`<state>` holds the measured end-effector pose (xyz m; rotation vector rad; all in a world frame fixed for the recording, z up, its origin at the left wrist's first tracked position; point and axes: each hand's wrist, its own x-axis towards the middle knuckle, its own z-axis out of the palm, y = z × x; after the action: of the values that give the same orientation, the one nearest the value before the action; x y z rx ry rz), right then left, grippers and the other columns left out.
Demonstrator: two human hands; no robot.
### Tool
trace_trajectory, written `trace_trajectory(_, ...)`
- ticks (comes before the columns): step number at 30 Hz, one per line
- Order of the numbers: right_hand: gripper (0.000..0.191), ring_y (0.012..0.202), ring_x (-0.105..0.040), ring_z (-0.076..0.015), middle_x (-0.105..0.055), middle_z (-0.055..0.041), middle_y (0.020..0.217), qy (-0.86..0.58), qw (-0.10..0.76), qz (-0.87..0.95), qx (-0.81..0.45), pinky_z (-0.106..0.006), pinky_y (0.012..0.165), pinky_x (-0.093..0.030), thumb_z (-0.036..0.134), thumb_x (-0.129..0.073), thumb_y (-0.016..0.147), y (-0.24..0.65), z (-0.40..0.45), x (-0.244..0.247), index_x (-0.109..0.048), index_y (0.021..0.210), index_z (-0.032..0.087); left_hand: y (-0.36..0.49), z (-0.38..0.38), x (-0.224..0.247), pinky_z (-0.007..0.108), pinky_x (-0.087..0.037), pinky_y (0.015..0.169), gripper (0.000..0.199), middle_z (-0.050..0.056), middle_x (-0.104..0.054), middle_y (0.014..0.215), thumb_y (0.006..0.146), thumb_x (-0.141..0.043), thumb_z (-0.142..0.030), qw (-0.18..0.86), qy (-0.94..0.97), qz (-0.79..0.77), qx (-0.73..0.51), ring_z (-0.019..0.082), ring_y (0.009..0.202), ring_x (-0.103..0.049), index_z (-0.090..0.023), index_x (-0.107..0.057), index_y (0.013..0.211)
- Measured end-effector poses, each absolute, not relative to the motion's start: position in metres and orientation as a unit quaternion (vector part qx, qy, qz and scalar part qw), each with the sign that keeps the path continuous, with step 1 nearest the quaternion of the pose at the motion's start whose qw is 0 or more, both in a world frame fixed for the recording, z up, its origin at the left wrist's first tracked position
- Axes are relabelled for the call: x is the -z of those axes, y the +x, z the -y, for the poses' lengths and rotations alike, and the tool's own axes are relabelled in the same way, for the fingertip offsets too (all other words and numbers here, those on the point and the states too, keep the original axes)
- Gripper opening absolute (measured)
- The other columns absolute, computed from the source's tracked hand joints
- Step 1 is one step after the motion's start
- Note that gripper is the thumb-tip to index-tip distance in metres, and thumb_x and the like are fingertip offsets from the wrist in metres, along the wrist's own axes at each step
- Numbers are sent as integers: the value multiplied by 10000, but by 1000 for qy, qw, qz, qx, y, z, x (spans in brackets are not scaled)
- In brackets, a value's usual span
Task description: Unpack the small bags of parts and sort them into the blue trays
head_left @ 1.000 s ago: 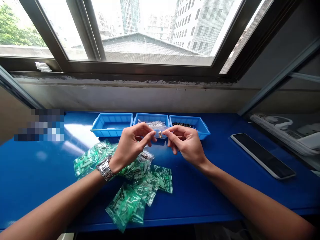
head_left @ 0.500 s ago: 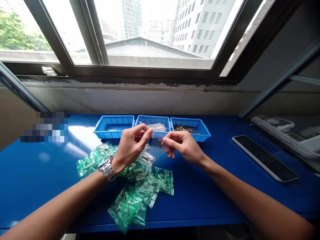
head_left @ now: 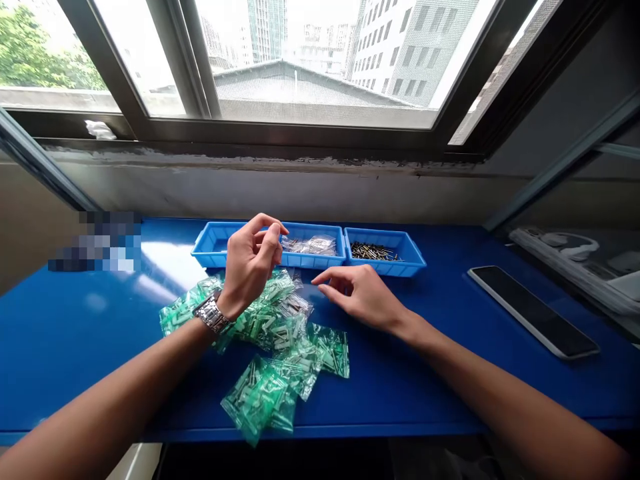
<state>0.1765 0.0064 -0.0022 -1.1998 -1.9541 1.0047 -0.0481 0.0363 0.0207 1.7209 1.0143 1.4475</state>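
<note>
My left hand (head_left: 253,263), with a metal watch (head_left: 212,313) at the wrist, is raised in front of the left and middle blue bins. Its thumb and fingers are pressed together; whatever they may hold is hidden. My right hand (head_left: 363,293) hovers above the blue table, just in front of the right bin (head_left: 385,268). Thumb and index finger are apart, and nothing shows between them. Beneath and beside my left hand lies a pile of green-tinted plastic packets (head_left: 280,320) with small parts inside. Some clear packets (head_left: 299,303) lie at its right side.
Dark and brass-coloured screws (head_left: 373,251) fill part of the right bin. The middle bin (head_left: 320,261) holds clear packets (head_left: 320,245). A phone (head_left: 533,310) lies on the blue table (head_left: 425,393) at right. Behind stand a wall and window (head_left: 320,80).
My left hand has moved up and left. My right hand's fingers have parted, and the small clear bag with brass-coloured pieces beside them is no longer visible there. The view has shifted slightly.
</note>
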Motion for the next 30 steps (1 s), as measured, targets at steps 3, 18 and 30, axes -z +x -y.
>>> trace_trajectory(3, 262, 605, -556, -125, -705, -12, 754, -410, 284, 823, -271, -250, 592, -428, 239, -696, 951, 171, -2, 6, -827, 1178, 236, -47, -35, -19, 224, -331, 392, 248, -34, -542, 560, 1060, -544, -375, 334, 664, -389, -543, 84, 431, -461, -194, -645, 923)
trace_trajectory(18, 285, 649, -579, -137, -699, 9, 752, -452, 188, 846, -210, -267, 598, -381, 448, -817, 896, 168, 0, 5, -801, 1062, 217, -43, -35, -13, 207, -354, 392, 206, -32, -552, 537, 1038, -559, -316, 312, 690, -374, -536, 88, 441, -493, -177, -660, 924)
trace_trajectory(30, 197, 604, -565, -120, -686, -8, 695, -476, 249, 756, -375, -251, 579, -426, 312, -730, 915, 173, -7, 4, -724, 787, 163, -42, -32, -14, 184, -416, 417, 195, -21, -573, 589, 1029, -569, -300, 303, 713, -368, -514, 89, 481, -542, -170, -658, 914)
